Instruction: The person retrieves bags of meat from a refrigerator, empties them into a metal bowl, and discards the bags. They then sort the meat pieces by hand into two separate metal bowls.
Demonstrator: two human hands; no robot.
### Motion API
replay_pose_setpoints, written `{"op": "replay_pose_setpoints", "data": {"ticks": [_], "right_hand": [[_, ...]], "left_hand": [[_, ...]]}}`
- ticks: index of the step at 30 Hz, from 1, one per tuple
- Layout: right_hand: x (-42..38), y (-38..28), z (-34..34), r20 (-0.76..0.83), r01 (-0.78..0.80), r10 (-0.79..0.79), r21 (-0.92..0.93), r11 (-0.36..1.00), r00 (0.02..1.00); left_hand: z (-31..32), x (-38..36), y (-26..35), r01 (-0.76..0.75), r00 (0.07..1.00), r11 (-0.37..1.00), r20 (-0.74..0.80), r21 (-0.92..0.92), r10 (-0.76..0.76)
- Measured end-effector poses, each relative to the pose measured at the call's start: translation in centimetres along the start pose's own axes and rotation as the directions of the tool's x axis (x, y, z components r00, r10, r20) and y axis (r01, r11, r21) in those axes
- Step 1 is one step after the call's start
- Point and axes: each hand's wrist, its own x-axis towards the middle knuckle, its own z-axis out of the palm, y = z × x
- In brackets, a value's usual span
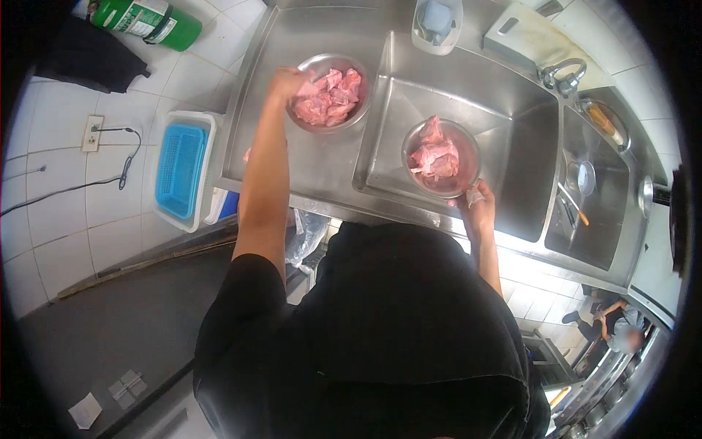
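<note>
Raw meat pieces [336, 99] fill a metal bowl [363, 113] on the steel counter. My left hand [291, 82] is at this bowl's left rim, its fingers bent over a pale piece of meat at the edge of the pile. A second metal bowl [472, 146], over the front of the large sink basin, holds a few more meat pieces [436, 157]. My right hand [477, 203] grips its lower right rim, with a small whitish scrap by the fingers.
A faucet [567, 77] stands behind the basins. The smaller basin [614, 212] holds utensils. A plastic container [436, 44] sits at the back edge, a blue basket [180, 172] at the left. Another person [618, 322] is at the lower right.
</note>
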Motion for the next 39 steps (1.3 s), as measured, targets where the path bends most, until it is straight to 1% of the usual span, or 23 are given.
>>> {"op": "replay_pose_setpoints", "data": {"ticks": [1, 2, 3, 6, 9, 10, 11, 12, 15, 16, 19, 22, 24, 25, 26, 27, 29, 30, 31, 32, 34, 37, 39], "right_hand": [[0.1, 0.0, 0.0, 0.01, -0.005, 0.006, -0.003, 1.0, 1.0], [0.1, 0.0, -0.1, 0.02, -0.012, 0.012, -0.007, 1.0, 1.0], [0.2, 0.0, 0.0, 0.03, -0.016, 0.016, -0.01, 1.0, 0.999], [0.0, -0.1, 0.2, 0.036, -0.016, 0.017, -0.035, 0.999, 0.999], [0.1, 0.3, -0.1, 0.031, -0.015, 0.016, -0.035, 0.999, 0.999], [-0.1, 0.3, -0.2, 0.024, -0.01, 0.011, -0.028, 1.0, 1.0], [-0.3, 0.3, -0.2, 0.015, -0.007, 0.007, -0.021, 1.0, 1.0], [-0.5, 0.4, -0.2, 0.005, -0.004, 0.004, -0.013, 1.0, 1.0], [-1.0, 0.1, 0.1, -0.006, 0.01, -0.01, -0.022, 1.0, 1.0], [-1.0, 0.1, 0.2, -0.006, 0.009, -0.009, -0.019, 1.0, 1.0], [-0.6, 0.1, 0.2, 0.0, 0.008, -0.008, -0.016, 1.0, 1.0], [0.2, 0.1, 0.7, 0.033, 0.002, -0.001, -0.023, 1.0, 0.999], [1.1, 0.1, 1.2, 0.075, -0.001, 0.003, -0.019, 1.0, 0.997], [1.3, -0.2, 2.1, 0.073, -0.011, 0.013, -0.027, 1.0, 0.997], [1.1, -0.7, 3.2, 0.068, -0.022, 0.024, -0.036, 0.999, 0.997], [0.9, -0.9, 3.6, 0.06, -0.035, 0.037, -0.045, 0.998, 0.997], [0.8, -0.5, 3.0, 0.066, -0.044, 0.043, 0.018, 0.999, 0.997], [0.8, -0.2, 2.6, 0.071, -0.048, 0.045, 0.049, 0.998, 0.996], [0.9, 0.1, 2.1, 0.072, -0.034, 0.031, 0.041, 0.999, 0.997], [1.1, 0.3, 1.4, 0.076, -0.021, 0.018, 0.031, 0.999, 0.997], [0.8, 0.2, 1.4, 0.072, -0.003, 0.001, 0.021, 1.0, 0.997], [0.4, -0.8, 1.9, 0.051, 0.026, -0.027, 0.02, 0.999, 0.998], [0.4, -0.8, 1.8, 0.058, 0.044, -0.046, 0.033, 0.998, 0.997]], "left_hand": [[0.8, -1.1, 0.8, -0.166, 0.978, 0.965, -0.094, 0.204, 0.188], [2.5, -3.5, 2.5, -0.295, 0.913, 0.863, -0.146, 0.41, 0.381], [4.2, -4.8, 3.9, -0.378, 0.81, 0.702, -0.151, 0.604, 0.567], [9.5, -3.6, 4.0, -0.514, 0.74, 0.557, 0.007, 0.652, 0.673], [11.7, -0.5, 2.9, -0.385, 0.873, 0.716, -0.023, 0.583, 0.488], [11.4, 0.6, 2.8, -0.421, 0.898, 0.839, 0.025, 0.345, 0.44], [10.4, 1.3, 2.4, -0.408, 0.912, 0.909, 0.089, 0.083, 0.401], [9.6, 2.0, 1.9, -0.347, 0.912, 0.921, 0.164, -0.179, 0.375], [5.3, -2.7, 5.4, -0.238, 0.886, 0.811, 0.223, -0.534, 0.407], [4.7, -3.1, 5.7, -0.186, 0.937, 0.866, 0.181, -0.464, 0.299], [3.8, -4.2, 6.9, -0.196, 0.908, 0.898, 0.273, -0.394, 0.318], [6.7, -10.8, 9.7, -0.243, 0.799, 0.883, 0.433, -0.402, 0.417], [10.4, -15.4, 11.0, -0.192, 0.725, 0.911, 0.573, -0.365, 0.382], [12.7, -16.2, 10.5, -0.296, 0.754, 0.926, 0.537, -0.235, 0.378], [15.8, -14.1, 6.6, -0.571, 0.592, 0.744, 0.454, -0.346, 0.666], [15.3, -14.1, 6.7, -0.485, 0.613, 0.757, 0.447, -0.438, 0.651], [13.3, -14.4, 6.8, -0.289, 0.653, 0.742, 0.442, -0.605, 0.615], [12.1, -12.8, 6.0, -0.391, 0.763, 0.795, 0.32, -0.464, 0.562], [11.4, -10.3, 4.7, -0.535, 0.835, 0.843, 0.112, -0.055, 0.538], [10.0, -8.7, 4.1, -0.547, 0.831, 0.804, 0.033, 0.232, 0.556], [9.5, -6.8, 3.6, -0.401, 0.882, 0.732, 0.017, 0.552, 0.47], [10.7, -6.1, 4.1, -0.217, 0.946, 0.61, 0.01, 0.762, 0.324], [10.9, -6.3, 5.1, -0.166, 0.953, 0.701, -0.07, 0.693, 0.295]]}}
